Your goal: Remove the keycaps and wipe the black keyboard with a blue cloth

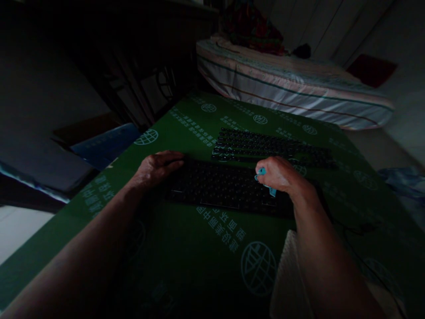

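Observation:
Two black keyboards lie on a green printed table cover (186,230). The near keyboard (219,186) is right in front of me, the far keyboard (265,146) lies behind it. My left hand (157,168) rests at the near keyboard's left end, fingers curled over its corner. My right hand (279,175) is closed in a fist round a small light-blue tool (265,179), held just above the near keyboard's right part. What the tool is I cannot make out in the dim light.
A pale cloth (288,283) lies under my right forearm. A black cable (358,230) trails right of the keyboards. Behind the table stands a bed with a striped mattress (292,88). Dark furniture and a blue object (102,144) sit to the left.

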`<state>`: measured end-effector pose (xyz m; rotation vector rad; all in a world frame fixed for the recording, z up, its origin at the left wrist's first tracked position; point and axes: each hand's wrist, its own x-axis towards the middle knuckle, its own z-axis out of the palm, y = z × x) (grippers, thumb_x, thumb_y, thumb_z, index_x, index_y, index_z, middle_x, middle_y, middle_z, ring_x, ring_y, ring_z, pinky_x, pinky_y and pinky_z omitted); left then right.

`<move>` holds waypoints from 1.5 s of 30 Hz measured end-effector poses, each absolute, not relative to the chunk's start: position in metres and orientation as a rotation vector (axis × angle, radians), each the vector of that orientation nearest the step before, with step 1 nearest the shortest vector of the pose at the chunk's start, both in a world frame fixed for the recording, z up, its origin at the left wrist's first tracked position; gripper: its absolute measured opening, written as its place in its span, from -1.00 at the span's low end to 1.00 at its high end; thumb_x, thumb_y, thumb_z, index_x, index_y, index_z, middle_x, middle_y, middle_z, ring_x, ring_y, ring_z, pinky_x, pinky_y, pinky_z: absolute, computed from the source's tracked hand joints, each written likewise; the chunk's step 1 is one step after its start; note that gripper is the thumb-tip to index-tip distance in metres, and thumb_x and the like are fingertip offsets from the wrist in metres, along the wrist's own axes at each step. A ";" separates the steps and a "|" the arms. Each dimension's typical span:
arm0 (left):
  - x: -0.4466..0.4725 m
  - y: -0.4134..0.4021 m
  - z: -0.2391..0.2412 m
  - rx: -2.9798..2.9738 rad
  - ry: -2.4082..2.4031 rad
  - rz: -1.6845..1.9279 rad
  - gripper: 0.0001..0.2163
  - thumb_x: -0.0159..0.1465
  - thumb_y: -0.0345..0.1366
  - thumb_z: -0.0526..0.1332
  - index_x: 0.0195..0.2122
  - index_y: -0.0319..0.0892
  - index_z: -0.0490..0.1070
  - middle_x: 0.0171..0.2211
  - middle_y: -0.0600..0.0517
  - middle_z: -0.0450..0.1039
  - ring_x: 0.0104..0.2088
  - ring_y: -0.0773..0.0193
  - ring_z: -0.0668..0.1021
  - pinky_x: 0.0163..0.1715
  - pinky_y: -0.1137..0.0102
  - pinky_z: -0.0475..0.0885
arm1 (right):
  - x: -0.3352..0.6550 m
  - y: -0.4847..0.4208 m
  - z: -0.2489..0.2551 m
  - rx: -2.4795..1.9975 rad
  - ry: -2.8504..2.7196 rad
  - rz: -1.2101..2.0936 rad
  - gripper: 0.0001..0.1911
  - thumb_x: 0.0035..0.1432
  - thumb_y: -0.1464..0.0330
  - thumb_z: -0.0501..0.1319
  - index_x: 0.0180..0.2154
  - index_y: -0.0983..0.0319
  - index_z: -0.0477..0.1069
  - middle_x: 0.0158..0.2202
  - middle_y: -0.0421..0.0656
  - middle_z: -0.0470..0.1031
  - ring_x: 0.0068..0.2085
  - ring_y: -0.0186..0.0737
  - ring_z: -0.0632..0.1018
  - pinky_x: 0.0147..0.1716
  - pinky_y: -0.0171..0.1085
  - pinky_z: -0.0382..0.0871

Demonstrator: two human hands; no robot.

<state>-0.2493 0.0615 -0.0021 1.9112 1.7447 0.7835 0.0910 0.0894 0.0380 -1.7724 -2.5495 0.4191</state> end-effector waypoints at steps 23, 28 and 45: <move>-0.246 0.060 0.001 1.991 1.743 0.778 -0.35 0.13 0.28 0.07 -0.08 -0.18 0.53 -0.02 -0.10 0.51 0.00 0.02 0.52 0.09 0.24 0.37 | 0.085 0.088 0.038 -1.849 -2.588 0.340 -0.86 -0.14 0.45 0.20 -0.47 0.19 0.52 -0.49 -0.15 0.56 -0.46 -0.25 0.51 -0.52 -0.34 0.11; -0.247 0.060 0.000 1.972 1.737 0.791 -0.38 0.13 0.26 0.09 -0.08 -0.18 0.52 -0.02 -0.10 0.51 -0.01 0.03 0.52 0.10 0.23 0.36 | 0.084 0.087 0.041 -1.857 -2.660 0.394 -0.86 -0.17 0.48 0.21 -0.50 0.19 0.53 -0.50 -0.16 0.56 -0.46 -0.25 0.51 -0.53 -0.35 0.11; -0.252 0.063 -0.008 1.992 1.717 0.838 -0.43 0.15 0.22 0.12 -0.09 -0.14 0.54 -0.02 -0.06 0.51 0.00 0.03 0.52 0.11 0.22 0.35 | 0.067 0.081 0.041 -1.835 -2.689 0.320 -0.81 -0.11 0.45 0.20 -0.41 0.19 0.55 -0.43 -0.12 0.59 -0.39 -0.21 0.56 -0.49 -0.33 0.18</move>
